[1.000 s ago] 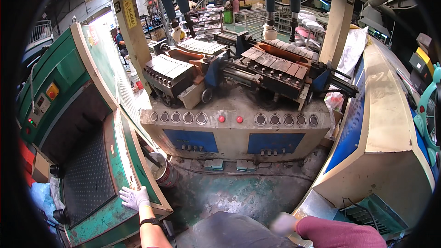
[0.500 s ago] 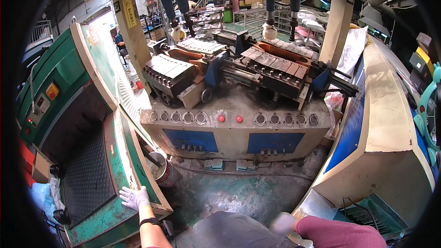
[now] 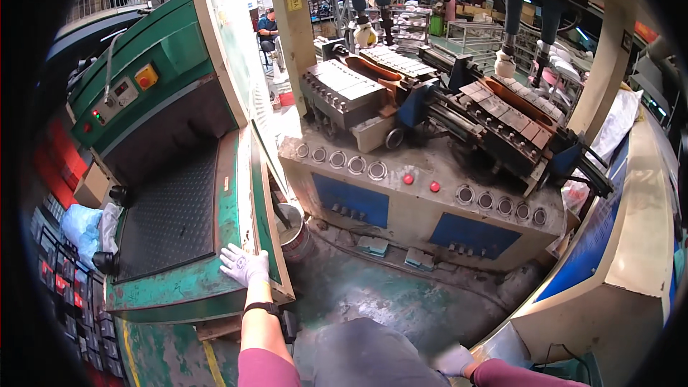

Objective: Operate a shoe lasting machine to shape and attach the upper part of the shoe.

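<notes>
Workshop floor (image 3: 401,304) underfoot; left hand (image 3: 248,265) lies, fingers spread wide, on the green machine's ledge (image 3: 172,278), seemingly for support; right hand (image 3: 453,360) blurred, fingers' state cannot be told.

The view swung left: the green machine (image 3: 168,289) and left hand (image 3: 247,266) shifted right in it, the cream machine (image 3: 412,215) tilted, and yellow floor lines (image 3: 213,364) and more dark crates (image 3: 86,315) came into sight at lower left.

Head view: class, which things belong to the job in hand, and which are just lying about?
Job in hand, judging by contact:
left hand, spread on the machine's edge
green machine
right hand, grip unclear

Probably just lying about:
blue bag
box
bucket
</notes>
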Available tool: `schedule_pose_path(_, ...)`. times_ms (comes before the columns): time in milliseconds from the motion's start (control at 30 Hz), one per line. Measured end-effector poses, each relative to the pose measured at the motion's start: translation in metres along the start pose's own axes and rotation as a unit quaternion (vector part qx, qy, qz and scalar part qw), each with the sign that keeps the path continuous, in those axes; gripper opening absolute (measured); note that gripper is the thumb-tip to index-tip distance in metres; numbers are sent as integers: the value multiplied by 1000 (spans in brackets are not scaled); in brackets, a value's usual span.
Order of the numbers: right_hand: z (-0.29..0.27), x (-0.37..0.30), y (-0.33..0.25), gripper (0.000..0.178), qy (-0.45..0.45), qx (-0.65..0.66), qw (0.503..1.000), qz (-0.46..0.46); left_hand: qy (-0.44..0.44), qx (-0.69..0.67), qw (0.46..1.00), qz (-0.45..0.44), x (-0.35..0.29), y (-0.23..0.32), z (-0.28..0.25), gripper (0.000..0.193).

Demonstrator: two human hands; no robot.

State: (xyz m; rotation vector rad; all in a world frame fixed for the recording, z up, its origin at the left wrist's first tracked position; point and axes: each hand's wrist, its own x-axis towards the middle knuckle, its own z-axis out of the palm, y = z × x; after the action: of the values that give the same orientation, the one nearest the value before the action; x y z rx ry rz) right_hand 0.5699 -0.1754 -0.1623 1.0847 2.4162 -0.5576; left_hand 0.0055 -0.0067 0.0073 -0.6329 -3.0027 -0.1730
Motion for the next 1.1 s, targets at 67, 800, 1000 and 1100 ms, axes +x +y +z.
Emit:
schedule_pose_path(67,10,2,4,51,6,5,1000,-1,-2,-3,1000,0,0,1,0,105)
schedule_pose_path(800,8,3,4,50,-25,-13,1000,7,-10,4,1000,3,0,4,-1,105)
schedule_pose_path(1000,9,3,5,49,-23,-13,1000,6,-10,5,1000,0,1,5,1,107)
schedule_pose_path(1100,9,3,5,49,-17,-11,1000,9,-7,5,1000,3,3,4,3,107)
